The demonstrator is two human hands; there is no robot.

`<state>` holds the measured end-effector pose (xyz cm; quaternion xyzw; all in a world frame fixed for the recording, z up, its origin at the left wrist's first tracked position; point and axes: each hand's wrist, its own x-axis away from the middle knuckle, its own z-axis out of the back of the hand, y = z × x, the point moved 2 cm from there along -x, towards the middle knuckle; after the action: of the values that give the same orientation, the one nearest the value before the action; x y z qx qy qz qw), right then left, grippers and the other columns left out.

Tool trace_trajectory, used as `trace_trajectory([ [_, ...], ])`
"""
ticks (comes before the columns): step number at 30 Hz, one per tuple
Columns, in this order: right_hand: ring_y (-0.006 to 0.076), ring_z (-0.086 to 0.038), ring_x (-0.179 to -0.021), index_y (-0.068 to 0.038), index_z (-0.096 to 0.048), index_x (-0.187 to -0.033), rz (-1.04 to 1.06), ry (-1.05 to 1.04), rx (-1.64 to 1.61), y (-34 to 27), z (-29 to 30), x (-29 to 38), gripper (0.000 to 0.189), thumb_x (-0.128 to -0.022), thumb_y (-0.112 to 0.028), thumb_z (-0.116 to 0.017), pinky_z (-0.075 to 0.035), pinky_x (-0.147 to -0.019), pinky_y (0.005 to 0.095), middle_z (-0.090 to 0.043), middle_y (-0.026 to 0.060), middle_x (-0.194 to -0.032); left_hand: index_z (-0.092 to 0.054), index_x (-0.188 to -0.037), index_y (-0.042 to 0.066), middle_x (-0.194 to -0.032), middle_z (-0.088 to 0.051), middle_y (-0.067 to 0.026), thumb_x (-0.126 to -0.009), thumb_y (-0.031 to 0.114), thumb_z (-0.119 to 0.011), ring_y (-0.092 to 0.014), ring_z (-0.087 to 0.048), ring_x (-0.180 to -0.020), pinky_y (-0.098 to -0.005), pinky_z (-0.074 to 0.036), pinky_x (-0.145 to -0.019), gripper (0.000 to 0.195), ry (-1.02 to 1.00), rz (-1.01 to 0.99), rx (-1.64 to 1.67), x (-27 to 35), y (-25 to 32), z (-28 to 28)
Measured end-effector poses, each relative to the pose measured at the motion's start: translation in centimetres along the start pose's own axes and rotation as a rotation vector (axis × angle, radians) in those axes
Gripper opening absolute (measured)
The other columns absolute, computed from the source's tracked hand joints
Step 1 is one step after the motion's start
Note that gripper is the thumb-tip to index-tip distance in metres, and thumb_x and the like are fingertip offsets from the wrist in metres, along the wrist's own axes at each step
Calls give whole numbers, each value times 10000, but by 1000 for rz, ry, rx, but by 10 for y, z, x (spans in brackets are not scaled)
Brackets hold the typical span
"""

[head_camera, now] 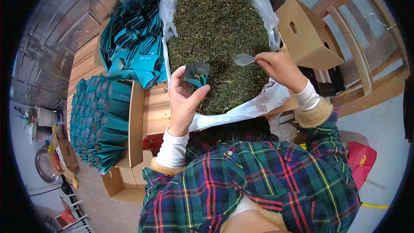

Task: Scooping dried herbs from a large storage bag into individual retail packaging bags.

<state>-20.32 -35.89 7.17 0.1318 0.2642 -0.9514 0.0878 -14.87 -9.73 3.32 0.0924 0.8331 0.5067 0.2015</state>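
Observation:
Before me stands a large clear plastic bag [168, 13] with its mouth spread wide, full of dried green leaves [223, 22] that look like tea. Between the fingers and thumb of my left hand [184, 98] is a small teal packet [196, 72], its mouth spread and its dark inner side showing. It is over the near left part of the leaves. My right hand [281, 68] pinches the handle of a translucent plastic spoon [244, 60]. The spoon's bowl lies at or just above the leaves; whether it holds any is unclear.
Loose teal packets [136, 42] are heaped left of the bag on the wooden table [155, 110]. Nearer, a cardboard box [136, 124] is packed with upright teal packets [100, 119]. Another carton [126, 184] sits below it. At right are a cardboard box [307, 35] and a wooden frame [352, 51].

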Motion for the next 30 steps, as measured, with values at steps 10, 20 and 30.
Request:
trace_trajectory([
  [10,259,-662,-776,-24,-662,-956,-58,78,-245,5,-69,-10,182,-879,-163,-573,-514,-693,336,-681,135,-858,-414,-1231,22,-1133,-542,-72,-748,-76,-705,-145,-536,-1009,-268,-436,-882,572,69,-5,-67,6,-20,18],
  [20,135,-639,-875,34,-618,-1049,-284,44,-783,10,-27,-9,205,-938,-118,-535,-494,-820,265,-677,79,-926,-439,-1199,33,-1093,-565,-71,-718,-37,-743,-152,-548,-992,-274,-448,-857,573,27,11,-209,-7,-24,6],
  [30,110,-618,-855,19,-630,-1020,-82,-220,-699,-33,36,-43,177,-931,-116,-559,-490,-776,244,-664,49,-885,-474,-1165,12,-1039,-573,-71,-682,78,-790,-160,-538,-976,-284,-432,-872,581,11,31,-466,-18,-31,6],
])
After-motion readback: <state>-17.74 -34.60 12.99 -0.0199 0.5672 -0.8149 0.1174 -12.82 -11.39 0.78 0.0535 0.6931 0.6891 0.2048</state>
